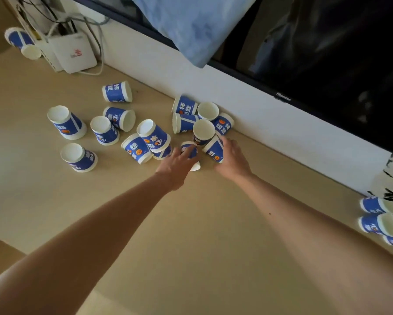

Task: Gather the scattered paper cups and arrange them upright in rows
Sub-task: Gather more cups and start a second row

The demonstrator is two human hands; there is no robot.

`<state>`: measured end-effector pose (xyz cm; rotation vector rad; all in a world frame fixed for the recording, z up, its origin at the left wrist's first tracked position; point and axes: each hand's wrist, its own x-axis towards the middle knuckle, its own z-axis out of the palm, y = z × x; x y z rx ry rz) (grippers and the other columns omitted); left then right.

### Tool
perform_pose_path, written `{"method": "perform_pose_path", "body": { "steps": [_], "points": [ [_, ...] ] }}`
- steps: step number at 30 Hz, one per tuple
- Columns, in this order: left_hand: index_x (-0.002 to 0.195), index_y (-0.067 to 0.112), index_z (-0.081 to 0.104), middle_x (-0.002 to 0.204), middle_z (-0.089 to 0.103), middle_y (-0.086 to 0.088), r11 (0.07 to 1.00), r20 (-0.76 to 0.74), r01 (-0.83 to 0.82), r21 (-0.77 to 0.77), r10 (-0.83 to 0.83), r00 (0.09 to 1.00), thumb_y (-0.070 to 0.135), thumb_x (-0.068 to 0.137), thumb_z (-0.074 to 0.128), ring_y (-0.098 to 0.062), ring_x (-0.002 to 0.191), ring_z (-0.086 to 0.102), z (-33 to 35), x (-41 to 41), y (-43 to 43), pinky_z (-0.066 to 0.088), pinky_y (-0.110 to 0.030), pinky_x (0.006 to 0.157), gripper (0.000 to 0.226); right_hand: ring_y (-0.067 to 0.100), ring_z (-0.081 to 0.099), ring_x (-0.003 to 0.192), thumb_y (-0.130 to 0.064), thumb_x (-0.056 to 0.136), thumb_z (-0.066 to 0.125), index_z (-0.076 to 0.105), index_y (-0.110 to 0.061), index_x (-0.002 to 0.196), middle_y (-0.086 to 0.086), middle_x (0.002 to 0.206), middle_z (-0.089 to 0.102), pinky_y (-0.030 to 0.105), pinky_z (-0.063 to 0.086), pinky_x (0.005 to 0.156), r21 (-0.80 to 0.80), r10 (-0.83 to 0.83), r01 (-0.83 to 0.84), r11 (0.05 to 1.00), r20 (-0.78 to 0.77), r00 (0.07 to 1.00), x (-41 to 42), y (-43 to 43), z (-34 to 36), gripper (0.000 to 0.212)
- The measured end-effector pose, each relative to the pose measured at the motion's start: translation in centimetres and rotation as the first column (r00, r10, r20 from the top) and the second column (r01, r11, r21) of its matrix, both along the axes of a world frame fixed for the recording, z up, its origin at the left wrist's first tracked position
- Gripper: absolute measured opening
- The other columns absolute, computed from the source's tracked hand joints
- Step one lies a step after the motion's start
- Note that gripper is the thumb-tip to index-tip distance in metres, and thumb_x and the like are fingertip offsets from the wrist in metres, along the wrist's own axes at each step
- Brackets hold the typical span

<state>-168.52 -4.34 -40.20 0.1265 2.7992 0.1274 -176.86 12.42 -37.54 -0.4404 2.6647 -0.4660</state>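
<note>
Left hand (179, 161): curled over a lying cup (189, 150) at the near edge of the pile, on the worktop (213, 246).
Right hand (230, 156): wrapped round the side of a tilted cup (213, 149), just beside the left hand.
Task's things: scattered cups (104, 130) spread over the left half of the worktop, some on their sides, some on end; a wall cluster (205, 111) packed tight; edge cups (381, 220) lying at the far right; one stray cup (20, 40) beside the white box (76, 52).
Risk, knock-on: tilted cup touching its neighbours, so a quick lift likely to topple the ones leaning on it.
Risk, crushing: thin paper walls, likely to dent under a hard squeeze.
Risk, rolling: cups on their sides free to roll if nudged; edge cups perhaps close to dropping off.
Risk, wrong way up: several apparently standing mouth down, easy to mistake for upright.
Writing, screen (327, 53): "Hisense" on the lower frame.
Writing, cups: white Chinese characters on a blue band plus an orange round mark; too blurred to read surely.
Writing, white box: red logo, unreadable.
</note>
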Motion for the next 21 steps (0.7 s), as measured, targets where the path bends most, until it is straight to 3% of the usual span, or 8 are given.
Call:
{"method": "perform_pose_path", "body": {
  "steps": [6, 11, 16, 18, 21],
  "points": [
    [0.145, 0.030, 0.033, 0.145, 0.022, -0.008, 0.989, -0.031, 0.104, -0.101, -0.108, 0.994, 0.014, 0.078, 0.075, -0.028, 0.122, 0.041, -0.7, 1.3, 0.1, 0.049, -0.038, 0.096, 0.081, 0.031, 0.050, 0.126, -0.013, 0.077, 0.075, 0.031, -0.029, 0.149, 0.006, 0.141, 0.045, 0.046, 0.050, 0.098, 0.046, 0.050, -0.049, 0.998, -0.021, 0.999, -0.7, -0.2, -2.2, 0.086],
    [0.141, 0.029, 0.035, 0.138, 0.029, -0.005, 0.993, -0.045, 0.063, -0.097, -0.068, 0.997, 0.018, 0.075, 0.078, -0.023, 0.113, 0.046, -1.4, 3.0, 0.4, 0.051, -0.033, 0.085, 0.079, 0.030, 0.060, 0.111, -0.028, 0.075, 0.083, 0.043, -0.018, 0.124, 0.003, 0.124, 0.057, 0.042, 0.046, 0.090, 0.099, 0.080, -0.063, 0.993, -0.183, 0.980, 0.2, 0.1, -3.6, 0.064],
    [0.136, 0.028, 0.041, 0.127, 0.048, 0.003, 0.995, -0.077, -0.078, 0.058, 0.082, 0.994, 0.039, 0.075, 0.078, -0.020, 0.105, 0.054, -2.2, 5.3, 0.8, 0.048, -0.033, 0.087, 0.072, 0.028, 0.062, 0.107, -0.029, 0.077, 0.083, 0.043, -0.016, 0.119, 0.001, 0.119, 0.063, 0.041, 0.042, 0.088, 0.064, 0.032, -0.018, 0.998, -0.223, 0.974, 1.2, -0.2, -4.5, 0.060],
    [0.130, 0.028, 0.046, 0.120, 0.054, 0.005, 0.977, -0.088, -0.147, 0.152, 0.162, 0.983, 0.046, 0.072, 0.077, -0.020, 0.102, 0.057, -2.1, 6.4, 0.9, 0.048, -0.033, 0.085, 0.069, 0.029, 0.061, 0.108, -0.025, 0.072, 0.085, 0.041, -0.016, 0.122, 0.001, 0.119, 0.063, 0.040, 0.042, 0.088, -0.034, -0.062, 0.058, 0.998, -0.138, 0.989, 2.0, 0.4, -4.6, 0.067],
    [0.117, 0.029, 0.052, 0.108, 0.060, 0.009, 0.887, -0.067, -0.307, 0.346, 0.350, 0.934, 0.051, 0.065, 0.078, -0.019, 0.096, 0.059, -1.6, 7.8, 1.8, 0.050, -0.034, 0.075, 0.062, 0.025, 0.059, 0.114, -0.023, 0.068, 0.083, 0.036, -0.012, 0.142, 0.003, 0.128, 0.058, 0.039, 0.048, 0.096, -0.188, -0.250, 0.253, 0.949, 0.043, 0.967, 3.5, 2.7, -3.9, 0.088]
  ]
}}
